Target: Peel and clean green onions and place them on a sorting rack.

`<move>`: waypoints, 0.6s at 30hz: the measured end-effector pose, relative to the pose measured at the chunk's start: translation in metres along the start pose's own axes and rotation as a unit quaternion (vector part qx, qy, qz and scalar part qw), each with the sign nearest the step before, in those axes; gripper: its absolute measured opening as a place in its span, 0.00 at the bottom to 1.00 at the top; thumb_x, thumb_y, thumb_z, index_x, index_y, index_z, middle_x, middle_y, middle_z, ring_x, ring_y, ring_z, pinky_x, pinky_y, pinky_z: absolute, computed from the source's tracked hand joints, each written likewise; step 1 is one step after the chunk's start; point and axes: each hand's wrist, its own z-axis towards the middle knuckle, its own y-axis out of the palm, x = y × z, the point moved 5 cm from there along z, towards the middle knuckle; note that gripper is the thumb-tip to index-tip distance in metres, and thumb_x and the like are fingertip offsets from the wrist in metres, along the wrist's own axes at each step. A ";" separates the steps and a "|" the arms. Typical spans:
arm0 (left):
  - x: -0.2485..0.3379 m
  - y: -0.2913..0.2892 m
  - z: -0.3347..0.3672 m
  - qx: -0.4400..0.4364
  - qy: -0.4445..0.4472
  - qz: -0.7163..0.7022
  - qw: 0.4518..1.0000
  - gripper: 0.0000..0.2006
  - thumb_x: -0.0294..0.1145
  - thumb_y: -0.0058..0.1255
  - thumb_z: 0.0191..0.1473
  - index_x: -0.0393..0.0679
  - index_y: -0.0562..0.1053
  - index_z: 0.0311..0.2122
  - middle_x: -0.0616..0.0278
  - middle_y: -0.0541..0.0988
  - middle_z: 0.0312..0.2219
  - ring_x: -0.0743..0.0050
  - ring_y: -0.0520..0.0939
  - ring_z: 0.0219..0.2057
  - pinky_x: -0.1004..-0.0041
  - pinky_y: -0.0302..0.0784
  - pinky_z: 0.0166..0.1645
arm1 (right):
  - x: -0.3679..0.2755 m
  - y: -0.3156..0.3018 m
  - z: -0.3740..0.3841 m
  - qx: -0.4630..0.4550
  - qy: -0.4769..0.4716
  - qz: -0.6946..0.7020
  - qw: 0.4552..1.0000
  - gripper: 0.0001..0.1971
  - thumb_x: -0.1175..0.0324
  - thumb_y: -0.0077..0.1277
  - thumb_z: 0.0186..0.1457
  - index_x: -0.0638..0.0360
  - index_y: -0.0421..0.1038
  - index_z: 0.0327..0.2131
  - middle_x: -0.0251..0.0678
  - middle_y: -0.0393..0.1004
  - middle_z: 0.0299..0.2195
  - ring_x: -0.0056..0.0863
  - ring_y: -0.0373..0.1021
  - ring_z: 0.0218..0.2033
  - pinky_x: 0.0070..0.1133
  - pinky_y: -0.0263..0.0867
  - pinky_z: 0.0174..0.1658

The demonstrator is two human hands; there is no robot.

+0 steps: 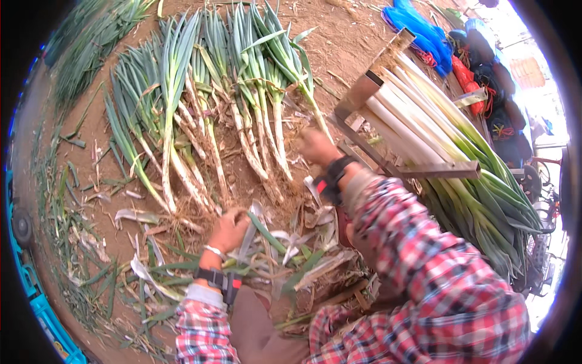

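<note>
My left hand (229, 230) is low over the litter in front of my knees, fingers curled in around a stripped leek leaf (265, 233); a pale strip of peel hangs beside it. Farther right, my right hand (318, 147) is blurred by motion. The stalk of an unpeeled leek (315, 112) runs down behind it, and whether the fingers grip anything is hidden. A row of unpeeled leeks (168, 115), roots toward me, lies on the soil ahead. At right, peeled white-stalked leeks (424, 115) lie bundled in a metal frame (442, 170).
Torn leaves and peel (303, 267) litter the ground around my legs. More green leek tops (100, 45) lie at far left. Blue netting (418, 30) and a red bag (464, 85) are at the far right, beyond the frame. A blue plastic edge (51, 327) shows at lower left.
</note>
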 end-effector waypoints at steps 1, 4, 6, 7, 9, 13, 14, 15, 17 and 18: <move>-0.013 0.007 -0.001 -0.022 -0.031 -0.036 0.999 0.20 0.40 0.51 0.52 0.38 0.72 0.47 0.48 0.79 0.38 0.54 0.81 0.41 0.66 0.74 0.47 | 0.006 0.038 -0.003 -0.007 0.129 0.006 0.992 0.16 0.61 0.42 0.55 0.67 0.70 0.33 0.56 0.73 0.33 0.53 0.70 0.38 0.39 0.65 0.43; -0.038 0.027 0.012 -0.053 -0.057 -0.107 0.991 0.21 0.39 0.51 0.53 0.34 0.71 0.48 0.46 0.79 0.39 0.57 0.81 0.41 0.68 0.73 0.48 | 0.033 0.109 -0.019 -0.025 0.228 0.026 0.973 0.19 0.57 0.43 0.56 0.67 0.69 0.38 0.58 0.74 0.35 0.50 0.71 0.38 0.38 0.65 0.43; -0.062 0.038 0.016 -0.071 -0.082 -0.158 0.981 0.23 0.37 0.47 0.58 0.31 0.65 0.53 0.53 0.78 0.42 0.71 0.80 0.40 0.74 0.75 0.42 | 0.023 0.138 -0.023 -0.026 0.284 0.108 0.952 0.21 0.53 0.43 0.57 0.66 0.70 0.38 0.53 0.75 0.33 0.45 0.72 0.35 0.36 0.66 0.42; -0.071 0.042 0.017 -0.073 -0.084 -0.158 0.981 0.23 0.37 0.47 0.58 0.31 0.65 0.53 0.53 0.78 0.42 0.71 0.80 0.40 0.74 0.75 0.42 | 0.022 0.147 -0.025 -0.022 0.337 0.185 0.923 0.24 0.50 0.43 0.58 0.65 0.70 0.39 0.48 0.75 0.30 0.40 0.73 0.32 0.35 0.67 0.40; -0.092 0.046 0.014 -0.043 -0.128 -0.231 0.964 0.22 0.39 0.47 0.59 0.35 0.65 0.54 0.55 0.77 0.43 0.70 0.80 0.40 0.74 0.76 0.40 | -0.004 0.150 -0.012 -0.086 0.336 0.301 0.888 0.27 0.48 0.43 0.58 0.68 0.69 0.40 0.49 0.75 0.34 0.42 0.73 0.34 0.35 0.67 0.42; -0.047 0.037 0.021 -0.030 -0.210 -0.407 0.888 0.29 0.51 0.42 0.60 0.38 0.59 0.58 0.52 0.75 0.46 0.67 0.79 0.44 0.72 0.77 0.40 | -0.054 0.114 -0.011 -0.174 0.392 0.575 0.697 0.30 0.46 0.40 0.60 0.70 0.67 0.46 0.48 0.74 0.38 0.39 0.72 0.40 0.32 0.67 0.47; -0.034 0.037 0.029 -0.021 -0.199 -0.441 0.875 0.33 0.55 0.39 0.60 0.38 0.56 0.59 0.50 0.74 0.47 0.66 0.79 0.44 0.71 0.77 0.40 | -0.048 0.118 -0.009 -0.163 0.343 0.639 0.670 0.26 0.49 0.42 0.60 0.66 0.68 0.46 0.46 0.75 0.36 0.36 0.73 0.38 0.32 0.68 0.46; -0.018 0.036 0.035 -0.025 -0.196 -0.442 0.875 0.33 0.55 0.39 0.60 0.38 0.56 0.59 0.50 0.74 0.47 0.66 0.79 0.44 0.71 0.77 0.40 | -0.041 0.122 -0.009 -0.159 0.343 0.637 0.671 0.26 0.49 0.42 0.60 0.66 0.68 0.46 0.46 0.75 0.36 0.36 0.73 0.38 0.32 0.68 0.46; 0.021 0.029 0.047 -0.020 -0.164 -0.523 0.836 0.32 0.55 0.39 0.60 0.39 0.56 0.60 0.51 0.75 0.46 0.69 0.79 0.42 0.72 0.77 0.40 | -0.018 0.106 -0.001 -0.013 0.222 0.375 0.900 0.22 0.51 0.44 0.59 0.64 0.70 0.40 0.40 0.75 0.31 0.29 0.73 0.31 0.28 0.71 0.37; 0.028 0.026 0.045 -0.031 -0.159 -0.524 0.836 0.31 0.52 0.40 0.61 0.40 0.55 0.61 0.53 0.76 0.43 0.73 0.80 0.39 0.75 0.78 0.38 | -0.005 0.095 0.004 0.019 0.239 0.255 0.937 0.16 0.57 0.49 0.58 0.63 0.71 0.37 0.36 0.74 0.28 0.23 0.71 0.28 0.23 0.70 0.32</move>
